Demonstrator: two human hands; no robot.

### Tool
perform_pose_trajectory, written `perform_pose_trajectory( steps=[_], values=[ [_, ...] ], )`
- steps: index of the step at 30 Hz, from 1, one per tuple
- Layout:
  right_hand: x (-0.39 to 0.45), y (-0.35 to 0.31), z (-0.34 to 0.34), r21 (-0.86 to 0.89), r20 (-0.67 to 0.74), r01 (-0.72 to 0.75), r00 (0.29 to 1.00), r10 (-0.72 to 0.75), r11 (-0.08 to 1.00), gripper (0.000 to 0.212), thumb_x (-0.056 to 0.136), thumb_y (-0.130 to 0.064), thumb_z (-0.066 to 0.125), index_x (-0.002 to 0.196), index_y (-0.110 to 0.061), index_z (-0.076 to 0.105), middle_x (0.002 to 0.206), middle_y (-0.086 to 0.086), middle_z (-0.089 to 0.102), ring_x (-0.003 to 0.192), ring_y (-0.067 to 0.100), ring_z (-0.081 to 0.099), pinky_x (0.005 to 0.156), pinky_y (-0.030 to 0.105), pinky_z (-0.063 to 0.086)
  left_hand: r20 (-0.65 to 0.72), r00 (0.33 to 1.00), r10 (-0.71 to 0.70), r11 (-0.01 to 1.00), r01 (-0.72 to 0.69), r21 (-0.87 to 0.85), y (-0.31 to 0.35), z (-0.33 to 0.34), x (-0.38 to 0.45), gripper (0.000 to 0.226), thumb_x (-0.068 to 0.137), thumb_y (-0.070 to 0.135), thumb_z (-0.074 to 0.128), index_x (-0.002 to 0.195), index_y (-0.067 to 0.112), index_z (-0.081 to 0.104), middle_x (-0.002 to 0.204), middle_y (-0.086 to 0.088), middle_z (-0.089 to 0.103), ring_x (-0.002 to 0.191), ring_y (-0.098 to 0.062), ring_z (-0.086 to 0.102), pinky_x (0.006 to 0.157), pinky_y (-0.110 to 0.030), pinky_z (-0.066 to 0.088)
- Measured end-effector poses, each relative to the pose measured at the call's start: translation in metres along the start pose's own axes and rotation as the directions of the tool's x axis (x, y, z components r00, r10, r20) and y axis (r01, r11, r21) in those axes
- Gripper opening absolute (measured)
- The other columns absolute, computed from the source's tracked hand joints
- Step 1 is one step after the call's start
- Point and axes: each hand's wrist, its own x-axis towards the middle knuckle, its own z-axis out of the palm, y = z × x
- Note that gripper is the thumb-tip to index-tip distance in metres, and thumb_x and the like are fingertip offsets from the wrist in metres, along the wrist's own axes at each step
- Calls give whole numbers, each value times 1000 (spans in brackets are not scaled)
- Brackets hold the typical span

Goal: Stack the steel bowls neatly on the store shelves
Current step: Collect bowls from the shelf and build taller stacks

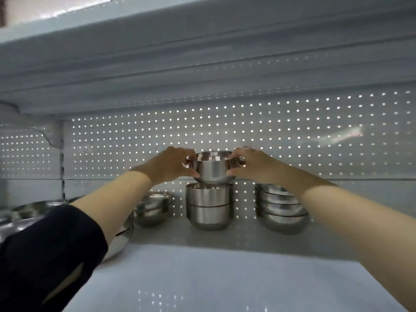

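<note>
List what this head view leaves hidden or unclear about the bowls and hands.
- Fingers of the left hand and right hand: partly behind the held bowl.
- Gap between held bowl and middle stack: unclear.
- Left bowls: covered by the dark sleeve, cut by the edge, blurred.
- Right stack: count unclear, partly behind the forearm.
</note>
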Motion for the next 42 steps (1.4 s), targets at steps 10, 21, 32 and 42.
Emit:
perform_pose_trajectory(
  steps=[10, 21, 32, 42],
  values=[
    [10, 2, 32, -43, 103, -113, 988, 117, 993, 36, 88, -39, 60, 114, -18, 49, 98, -3, 47, 85, 19, 49, 58, 24, 33, 77, 997, 23, 1000, -24, 18, -31, 29, 5, 27, 83, 31, 67, 102, 14, 59, 97, -2, 61, 96, -21, 53, 83, -31, 43],
    [3, -1, 30, -24, 137, -133, 981, 135, 991, 37, 89, -41, 58, 118, -20, 50, 101, -1, 52, 84, 15, 52, 60, 24, 36, 79, 997, -21, 998, 16, 61, -19, 22, -6, 42, 87, 29, 63, 125, 18, 49, 119, -7, 59, 107, -21, 52, 90, -32, 41],
    [-75, 82, -55, -34, 60, -311, 948, 312, 950, 16, 84, -18, 63, 91, -32, 66, 111, -3, 61, 100, 21, 59, 86, 35, 47, 175, 984, -40, 953, 90, -288, 128, 77, 20, 31, 84, 14, 58, 115, 8, 58, 118, -9, 62, 104, -25, 60, 76, -23, 46],
    [-92, 102, -31, -29, 6, -198, 980, 198, 980, 6, 82, -26, 67, 78, -29, 63, 80, -6, 61, 67, 10, 55, 57, 22, 39, 89, 996, 13, 763, 47, -645, 123, 146, 12, 45, 88, -4, 52, 105, 35, 36, 90, 17, 44, 79, 2, 47, 76, -12, 44]
  ],
)
